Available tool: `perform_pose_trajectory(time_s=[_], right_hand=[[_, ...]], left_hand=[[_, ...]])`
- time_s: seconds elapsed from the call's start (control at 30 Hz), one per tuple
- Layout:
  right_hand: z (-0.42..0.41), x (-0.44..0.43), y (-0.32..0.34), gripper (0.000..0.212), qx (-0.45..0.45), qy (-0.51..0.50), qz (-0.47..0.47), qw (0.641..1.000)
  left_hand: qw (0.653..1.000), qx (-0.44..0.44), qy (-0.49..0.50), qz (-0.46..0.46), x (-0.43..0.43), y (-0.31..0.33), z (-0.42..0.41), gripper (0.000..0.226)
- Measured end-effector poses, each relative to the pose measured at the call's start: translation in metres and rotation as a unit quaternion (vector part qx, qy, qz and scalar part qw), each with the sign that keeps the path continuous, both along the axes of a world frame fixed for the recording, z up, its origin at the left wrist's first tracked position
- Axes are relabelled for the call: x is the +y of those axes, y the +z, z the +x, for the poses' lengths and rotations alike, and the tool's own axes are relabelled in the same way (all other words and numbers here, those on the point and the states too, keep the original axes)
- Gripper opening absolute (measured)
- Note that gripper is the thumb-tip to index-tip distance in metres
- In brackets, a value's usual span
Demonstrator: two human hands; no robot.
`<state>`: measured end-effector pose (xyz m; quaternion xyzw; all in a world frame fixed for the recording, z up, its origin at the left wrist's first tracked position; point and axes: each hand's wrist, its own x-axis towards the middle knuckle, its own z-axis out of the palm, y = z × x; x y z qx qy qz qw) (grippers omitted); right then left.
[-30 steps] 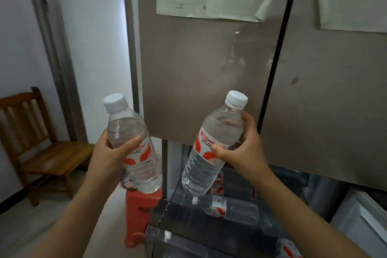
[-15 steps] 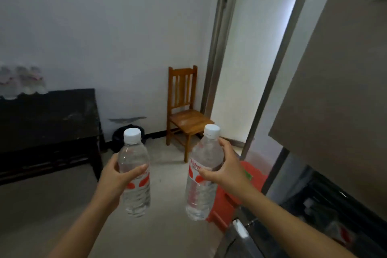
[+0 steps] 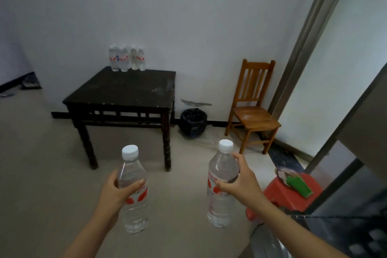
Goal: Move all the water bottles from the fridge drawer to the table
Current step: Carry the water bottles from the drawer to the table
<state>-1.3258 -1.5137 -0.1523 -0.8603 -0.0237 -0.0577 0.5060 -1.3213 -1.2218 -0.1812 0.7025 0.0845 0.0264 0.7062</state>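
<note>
I hold two clear water bottles with white caps and red-and-white labels, both upright in front of me. My left hand [image 3: 117, 191] grips the left bottle [image 3: 134, 205] around its middle. My right hand [image 3: 243, 186] grips the right bottle [image 3: 219, 201] near its shoulder. A dark wooden table [image 3: 125, 92] stands against the white wall ahead, and several more water bottles [image 3: 126, 58] stand in a row at its back edge. Only a dark corner of the fridge [image 3: 356, 205] shows at the lower right; its drawer is out of sight.
A black-lined bin [image 3: 193, 122] sits on the floor right of the table. A wooden chair [image 3: 253, 109] stands by the door frame. A red plastic stool [image 3: 293, 192] with a green object on it is close to my right arm. Pale floor lies between me and the table.
My view has swung left, away from the fridge and onto the table. Both hands still hold their bottles, carried along in front of me.
</note>
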Motion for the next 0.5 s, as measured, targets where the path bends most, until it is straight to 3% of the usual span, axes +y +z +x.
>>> perform_pose_trajectory(time_s=[0.13, 0.4, 0.5], right_hand=[[-0.005, 0.019, -0.001, 0.075, -0.003, 0.030, 0.008, 1.000], [-0.004, 0.060, 0.002, 0.080, -0.020, 0.097, 0.003, 0.995], [-0.004, 0.080, 0.004, 0.080, -0.029, 0.115, 0.000, 0.993]], left_hand=[[0.998, 0.013, 0.052, 0.012, 0.028, 0.001, -0.030, 0.075], [0.988, -0.036, 0.148, 0.003, 0.077, 0.014, -0.065, 0.045], [0.984, -0.044, 0.174, -0.005, 0.097, 0.016, -0.077, 0.048]])
